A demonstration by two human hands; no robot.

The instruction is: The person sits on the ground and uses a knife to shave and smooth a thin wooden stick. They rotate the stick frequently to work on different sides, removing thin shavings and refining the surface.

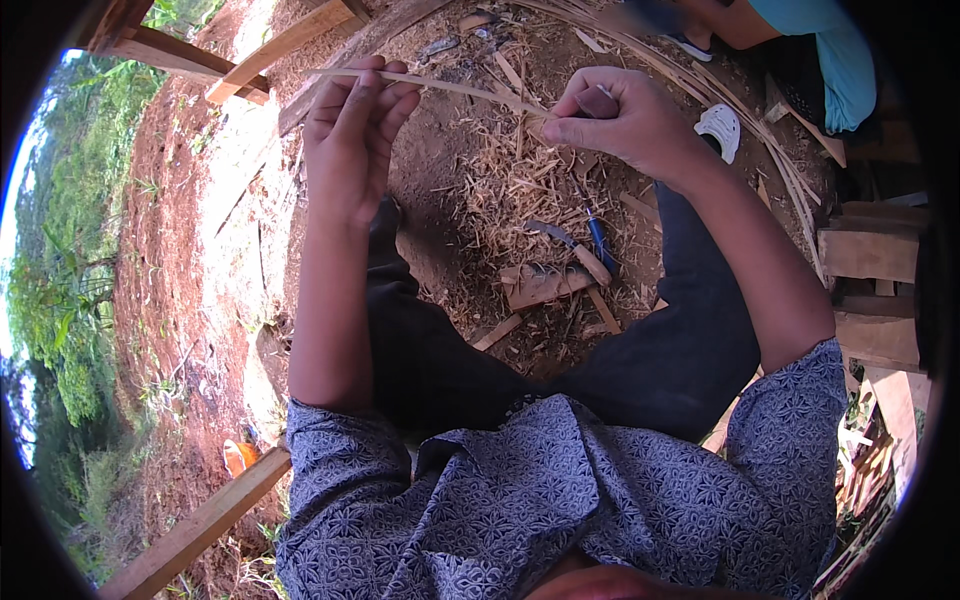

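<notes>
A thin pale wooden strip (460, 88) stretches between my two raised hands, out beyond my knees. My left hand (350, 135) pinches it toward its left end, with the fingers curled loosely around it. My right hand (630, 125) is closed at the strip's right end, thumb and forefinger pressed together. A small dark reddish-brown piece (597, 102) sticks out of that same fist; its kind cannot be made out. Below, on the ground between my legs, lie a curved blade with a wooden handle (592, 264), a blue-handled tool (600, 240) and a wooden block (545, 287).
Wood shavings (510, 190) cover the dirt between my feet. Long thin strips (770, 150) lie in a curve at the right. Another person in teal clothing (840, 60) sits at the upper right. Wooden beams (200, 525) frame the left side, and stacked boards (870, 255) stand at the right.
</notes>
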